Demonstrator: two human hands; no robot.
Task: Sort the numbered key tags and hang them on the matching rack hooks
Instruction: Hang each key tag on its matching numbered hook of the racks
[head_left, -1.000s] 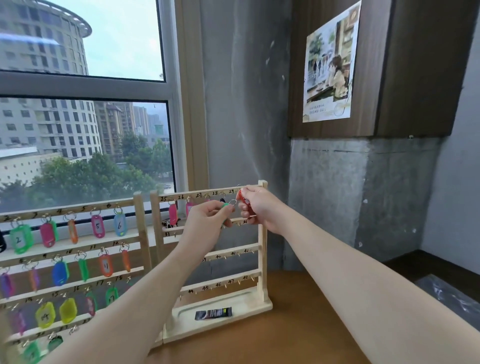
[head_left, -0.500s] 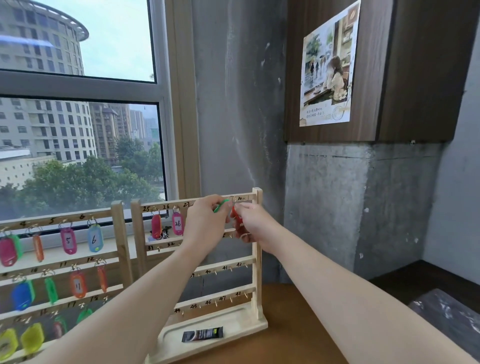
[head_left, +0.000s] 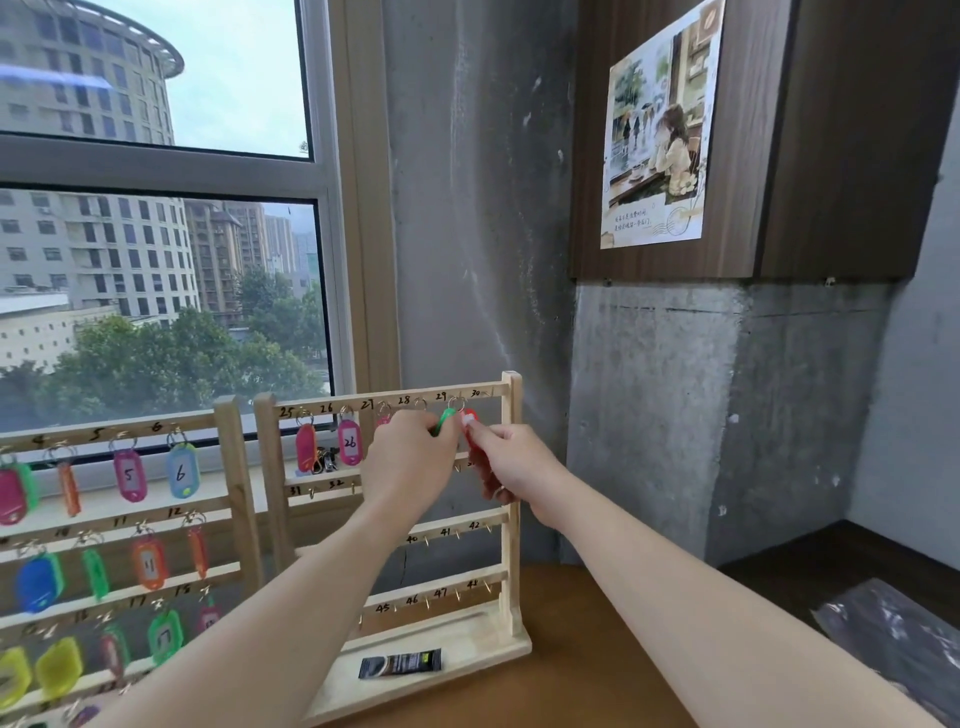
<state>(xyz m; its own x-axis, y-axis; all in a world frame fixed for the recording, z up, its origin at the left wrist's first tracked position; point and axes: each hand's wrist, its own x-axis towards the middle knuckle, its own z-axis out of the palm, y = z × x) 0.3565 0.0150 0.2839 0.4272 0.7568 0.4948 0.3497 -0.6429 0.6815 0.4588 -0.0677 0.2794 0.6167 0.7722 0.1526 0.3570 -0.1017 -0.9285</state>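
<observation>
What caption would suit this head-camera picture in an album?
Both hands at the right-hand rack's top row: left hand holds a green tag, right hand a red tag.

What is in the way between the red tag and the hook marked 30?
Nothing visible blocks it. The right hand pinches the red tag just below the top bar of the rack, near the mark 30. The green tag, held by the left hand, hangs close beside it on its left, not above it.

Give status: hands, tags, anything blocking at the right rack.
Left hand pinching green tag, right hand pinching red tag. Both at right rack top rail, near hooks 29 and 30. Left hand hides the 27 and 28 tags; nothing else in the way.
</observation>
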